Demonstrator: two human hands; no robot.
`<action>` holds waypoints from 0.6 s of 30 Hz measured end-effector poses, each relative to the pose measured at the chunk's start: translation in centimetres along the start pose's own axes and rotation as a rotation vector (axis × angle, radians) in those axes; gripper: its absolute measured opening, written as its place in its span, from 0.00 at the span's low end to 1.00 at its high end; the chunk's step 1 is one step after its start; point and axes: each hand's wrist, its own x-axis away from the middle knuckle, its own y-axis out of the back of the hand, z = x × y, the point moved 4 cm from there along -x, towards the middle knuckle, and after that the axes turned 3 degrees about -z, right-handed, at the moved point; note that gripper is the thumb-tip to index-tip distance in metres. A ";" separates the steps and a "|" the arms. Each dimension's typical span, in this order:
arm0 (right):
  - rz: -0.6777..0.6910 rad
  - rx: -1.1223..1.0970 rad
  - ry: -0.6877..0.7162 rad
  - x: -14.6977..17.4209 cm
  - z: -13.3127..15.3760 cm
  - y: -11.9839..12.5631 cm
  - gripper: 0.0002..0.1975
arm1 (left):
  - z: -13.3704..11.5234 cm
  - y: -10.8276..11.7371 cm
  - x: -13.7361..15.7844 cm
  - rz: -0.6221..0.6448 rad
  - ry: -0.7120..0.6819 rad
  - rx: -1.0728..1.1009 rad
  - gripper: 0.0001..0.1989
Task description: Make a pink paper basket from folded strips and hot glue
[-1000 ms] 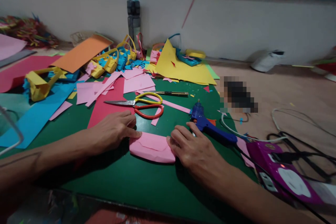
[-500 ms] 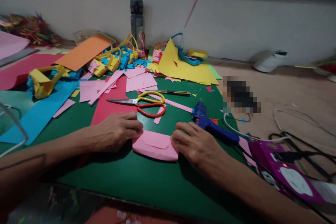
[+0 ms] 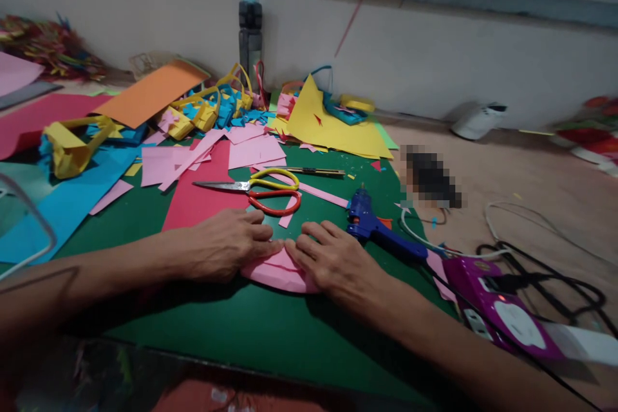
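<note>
A folded pink paper piece [image 3: 277, 277] lies on the green table top [image 3: 212, 335], its near edge bowed toward me. My left hand [image 3: 236, 241] grips its far left edge, fingers bent. From the other side my right hand [image 3: 328, 254] pinches the far edge, and the two hands' fingertips nearly meet over the paper's middle. The fingers cover much of the paper's far part. Just beyond my hands are scissors [image 3: 251, 187] with one yellow and one red handle. To the right of my right hand rests a blue glue gun [image 3: 376, 225].
A cutter knife [image 3: 313, 171] lies behind the scissors. Red paper [image 3: 193, 199], pink scraps [image 3: 255, 151] and a yellow sheet [image 3: 333, 129] spread across the back, near small yellow and blue paper baskets [image 3: 207, 109]. A purple power strip [image 3: 502, 309] with cables sits at right.
Both hands have moved inward along the pink paper's far edge, from its two ends to its middle. The view has shifted slightly right.
</note>
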 end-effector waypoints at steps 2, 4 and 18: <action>0.009 0.026 -0.002 -0.2 0.2 -0.2 0.06 | 0.1 -0.1 0.1 -0.009 -0.001 -0.032 0.20; 0.022 0.026 -0.021 -0.1 0.2 -0.3 0.05 | 0.2 -0.2 0.4 -0.037 0.007 -0.064 0.18; -0.009 0.046 -0.116 3.1 0.1 0.5 0.06 | 1.0 -0.6 3.6 -0.177 0.150 -0.011 0.16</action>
